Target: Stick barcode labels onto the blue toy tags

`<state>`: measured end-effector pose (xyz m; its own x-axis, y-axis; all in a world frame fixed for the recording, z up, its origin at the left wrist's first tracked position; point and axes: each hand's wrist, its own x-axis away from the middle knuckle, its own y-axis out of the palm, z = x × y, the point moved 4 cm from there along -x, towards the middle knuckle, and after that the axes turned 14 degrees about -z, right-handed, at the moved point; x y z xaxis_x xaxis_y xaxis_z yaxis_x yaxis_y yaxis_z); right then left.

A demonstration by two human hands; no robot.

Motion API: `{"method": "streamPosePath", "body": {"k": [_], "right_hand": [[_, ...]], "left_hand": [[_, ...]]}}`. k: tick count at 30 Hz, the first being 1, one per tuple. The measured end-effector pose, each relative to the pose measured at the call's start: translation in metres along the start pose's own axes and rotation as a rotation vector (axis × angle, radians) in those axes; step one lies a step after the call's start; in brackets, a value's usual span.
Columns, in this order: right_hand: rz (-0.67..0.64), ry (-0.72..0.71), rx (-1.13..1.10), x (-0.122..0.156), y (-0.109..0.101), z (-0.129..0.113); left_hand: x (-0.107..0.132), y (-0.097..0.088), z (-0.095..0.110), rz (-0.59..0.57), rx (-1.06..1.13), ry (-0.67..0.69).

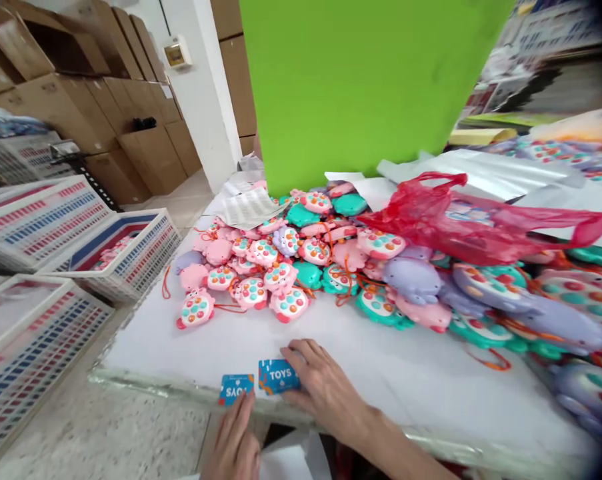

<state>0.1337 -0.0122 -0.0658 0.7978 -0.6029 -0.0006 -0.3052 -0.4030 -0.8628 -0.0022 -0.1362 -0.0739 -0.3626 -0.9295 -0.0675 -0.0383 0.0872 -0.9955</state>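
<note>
Two small blue "TOYS" cards lie at the near edge of the white table. My right hand rests flat on the table, its fingers spread over the right card. My left hand reaches up from below the table edge, its straight fingertips touching the left card. Behind the cards spreads a big pile of small plastic toy phones in pink, teal and purple, with orange cords.
A red plastic bag lies on the toys at right. A large green block covers the far side. White mesh baskets stand on the floor at left, one holding pink toys. Cardboard boxes are stacked behind them.
</note>
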Motion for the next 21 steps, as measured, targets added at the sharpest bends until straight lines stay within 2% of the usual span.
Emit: {"method": "streamPosePath", "body": {"k": [4,8,11,15,21], "right_hand": [[0.011,0.030,-0.024,-0.007,-0.004,0.003],[0.047,0.080,-0.096,0.002,0.003,0.011],[0.081,0.130,-0.186,0.006,0.005,0.019],[0.099,0.195,-0.313,0.008,-0.004,0.030],[0.074,0.240,-0.387,0.029,-0.025,0.050]], "left_hand": [[-0.001,0.014,-0.010,0.007,-0.023,-0.053],[-0.002,0.028,-0.007,0.008,-0.070,-0.062],[-0.013,0.029,0.002,0.010,-0.036,-0.067],[-0.031,0.022,0.013,0.001,0.071,-0.108],[-0.046,0.024,0.026,0.018,0.127,0.050]]}}
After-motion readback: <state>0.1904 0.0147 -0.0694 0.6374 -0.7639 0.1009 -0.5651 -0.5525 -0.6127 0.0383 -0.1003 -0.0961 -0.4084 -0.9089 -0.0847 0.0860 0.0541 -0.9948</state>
